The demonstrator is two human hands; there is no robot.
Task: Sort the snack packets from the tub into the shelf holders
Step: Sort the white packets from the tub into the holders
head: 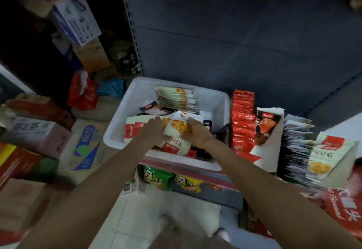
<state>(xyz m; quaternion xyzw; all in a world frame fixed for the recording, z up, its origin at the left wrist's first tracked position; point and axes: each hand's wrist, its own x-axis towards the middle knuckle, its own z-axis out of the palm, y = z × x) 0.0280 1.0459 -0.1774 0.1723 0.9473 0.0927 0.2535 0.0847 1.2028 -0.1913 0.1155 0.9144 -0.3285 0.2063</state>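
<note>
A white tub [168,84] stands on the shelf, full of snack packets. Both my hands are inside it. My right hand [195,131] grips a white packet with an orange picture [179,126], tilted up above the heap. My left hand [151,130] holds the same packet's left edge and rests on other white packets [133,128]. A stack of like white packets [178,98] leans at the tub's far side. To the right, one white holder holds red packets [242,119]; another holder [274,146] carries dark and white packets [317,154].
A grey shelf back panel [235,33] rises behind the tub. Green and yellow snack bags [170,179] lie on the shelf below. Cardboard cartons [84,144] crowd the floor at left. A red box [337,205] lies at lower right.
</note>
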